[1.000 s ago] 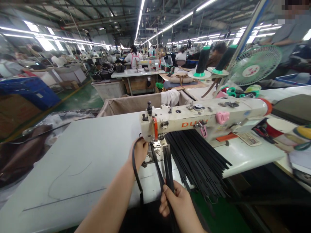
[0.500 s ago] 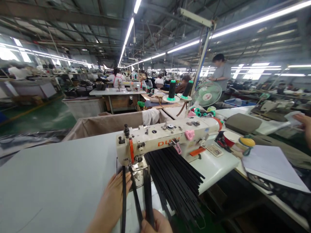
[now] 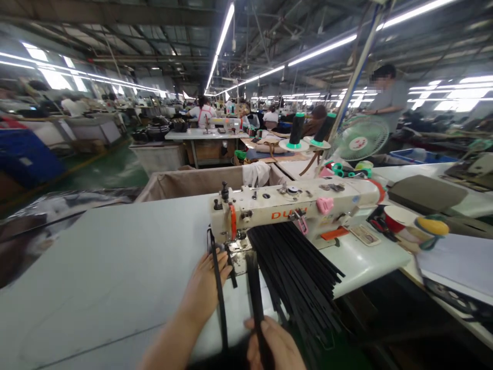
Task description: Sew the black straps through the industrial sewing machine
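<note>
My left hand (image 3: pixel 210 282) lies on the sewing machine's bed beside the needle area, its fingers stretched out towards the presser foot. A long black strap (image 3: pixel 220 303) runs down across the back of its fingers. Beside the fingertips, a short tail of another black strap (image 3: pixel 233 278) sticks out from under the presser foot (image 3: pixel 239 245). Lower right, my right hand (image 3: pixel 279 345) is closed around a small bunch of black straps (image 3: pixel 254 288), which points up towards the machine (image 3: pixel 296 205). What lies under my left palm is hidden.
A thick fan of black straps (image 3: pixel 296 272) lies under the machine arm and hangs over the table's front edge. Thread cones (image 3: pixel 296 131) and a green fan (image 3: pixel 362 137) stand behind. A cup (image 3: pixel 396 218) and white paper (image 3: pixel 458 262) sit right. A cloth-lined bin (image 3: pixel 185 182) is beyond.
The view has swung left, so everything sits further right. The middle strap, which reached down to my right hand, now shows only a short tail at the presser foot.
</note>
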Demonstrator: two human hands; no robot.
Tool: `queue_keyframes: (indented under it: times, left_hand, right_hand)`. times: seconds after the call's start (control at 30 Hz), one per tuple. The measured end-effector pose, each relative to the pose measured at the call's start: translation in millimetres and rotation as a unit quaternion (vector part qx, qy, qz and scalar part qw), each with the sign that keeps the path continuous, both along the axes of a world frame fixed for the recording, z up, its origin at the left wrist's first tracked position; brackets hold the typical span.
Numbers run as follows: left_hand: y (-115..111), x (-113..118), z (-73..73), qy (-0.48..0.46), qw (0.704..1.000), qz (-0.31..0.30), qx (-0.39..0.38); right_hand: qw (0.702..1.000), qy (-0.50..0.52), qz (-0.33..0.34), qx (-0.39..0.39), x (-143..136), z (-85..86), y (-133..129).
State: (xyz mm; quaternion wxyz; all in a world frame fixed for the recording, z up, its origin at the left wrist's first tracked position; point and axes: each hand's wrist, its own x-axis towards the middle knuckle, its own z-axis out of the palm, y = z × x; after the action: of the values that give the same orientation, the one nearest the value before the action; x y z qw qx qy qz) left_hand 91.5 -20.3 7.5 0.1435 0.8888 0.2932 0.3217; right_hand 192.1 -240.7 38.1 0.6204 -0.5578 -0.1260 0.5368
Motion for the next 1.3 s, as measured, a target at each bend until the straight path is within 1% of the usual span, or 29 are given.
queue_keyframes:
  times: [0.1,0.23,0.33,0.57,0.67,0.8,0.87,1.07,1.13,1.2,1.3]
  left_hand:
    - [-2,1,8.8,0.002,1.000,-0.007,-0.008]
    - [-4,1,15.0,-0.013,1.000,-0.014,-0.009]
    - [-4,1,17.9,-0.008,1.000,-0.013,-0.007]
    - [-6,0,24.0,0.015,1.000,-0.019,-0.012]
    - [-7,0,23.8,0.018,1.000,-0.016,-0.012]
    - [-6,0,21.0,0.024,1.000,-0.007,-0.015]
    - [-7,0,19.6,0.025,1.000,-0.006,-0.012]
    - [-6,1,17.5,0.042,0.999,-0.005,-0.007]
    - [-6,1,17.4,0.047,0.999,-0.002,-0.006]
    - [-6,2,17.1,0.046,0.999,-0.002,-0.005]
    - [-5,2,14.0,0.033,0.999,-0.006,-0.012]
  right_hand:
    - [1.000,-0.015,0.026,0.003,7,10.8,-3]
    - [0.999,-0.034,0.015,-0.009,6,19.9,0]
    - [0.999,-0.032,0.003,-0.029,2,21.9,2]
    - [0.997,-0.037,0.018,-0.058,0,12.4,1]
    - [0.997,-0.045,0.030,-0.061,2,11.3,-1]
    - [0.997,-0.051,0.041,-0.046,4,8.7,-4]
    - [0.997,-0.043,0.040,-0.042,4,3.5,-4]
    - [0.999,-0.031,0.013,-0.035,3,-20.8,-5]
    - [0.999,-0.033,0.010,-0.032,2,-24.8,-4]
    - [0.999,-0.033,0.008,-0.031,2,-23.9,-4]
    - [0.999,-0.031,0.015,-0.034,2,-13.7,-3]
